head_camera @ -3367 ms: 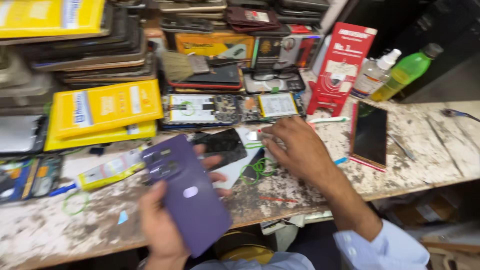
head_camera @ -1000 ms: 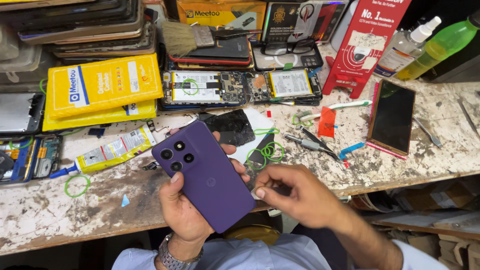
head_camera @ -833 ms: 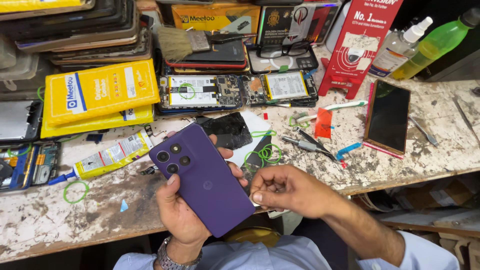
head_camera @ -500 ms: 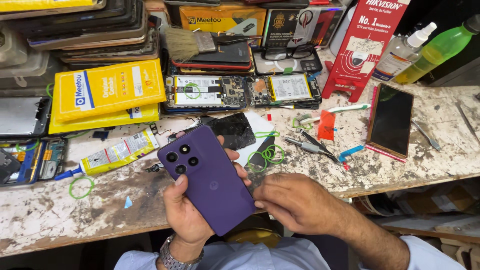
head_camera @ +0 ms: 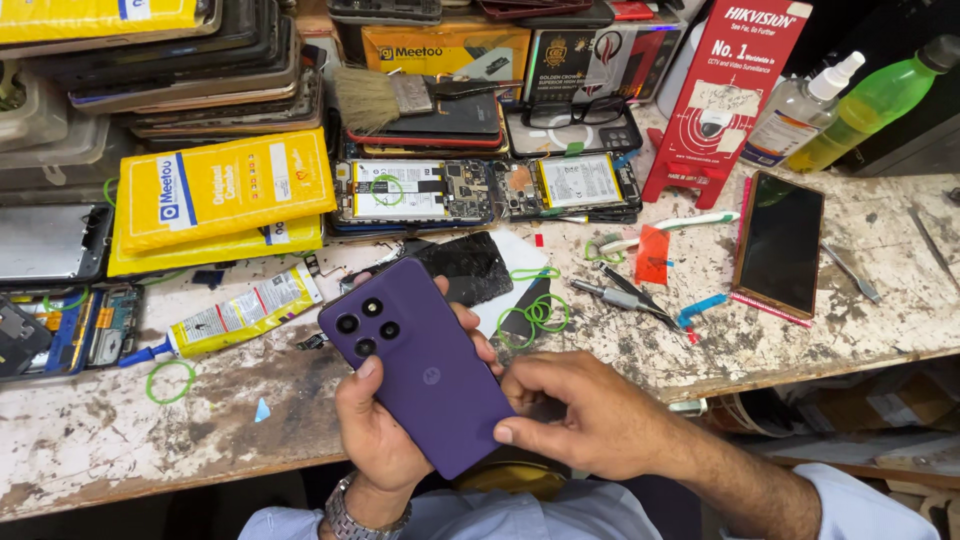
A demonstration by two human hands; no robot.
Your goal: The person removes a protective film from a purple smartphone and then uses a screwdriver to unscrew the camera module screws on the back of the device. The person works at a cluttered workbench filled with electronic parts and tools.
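Observation:
A purple phone [head_camera: 420, 365] with several camera lenses faces me back side up, tilted over the near edge of the worn workbench [head_camera: 120, 440]. My left hand [head_camera: 375, 430] grips it from below, thumb on its left edge and fingertips on its right edge. My right hand [head_camera: 575, 415] presses against the phone's lower right edge with curled fingers and thumb. Whether anything small sits between those fingers is hidden.
A black cracked screen [head_camera: 470, 265] and green rubber bands [head_camera: 535, 310] lie just beyond the phone. A glue tube [head_camera: 235, 315], yellow boxes [head_camera: 220, 195], opened phones [head_camera: 480, 190], tweezers [head_camera: 620, 295], a dark phone [head_camera: 780, 245], a red card stand [head_camera: 725, 95] and bottles [head_camera: 850, 100] crowd the bench.
My right hand came back from the bench and now rests on the phone's lower right edge. The left hand has held the phone throughout, raising it slightly nearer.

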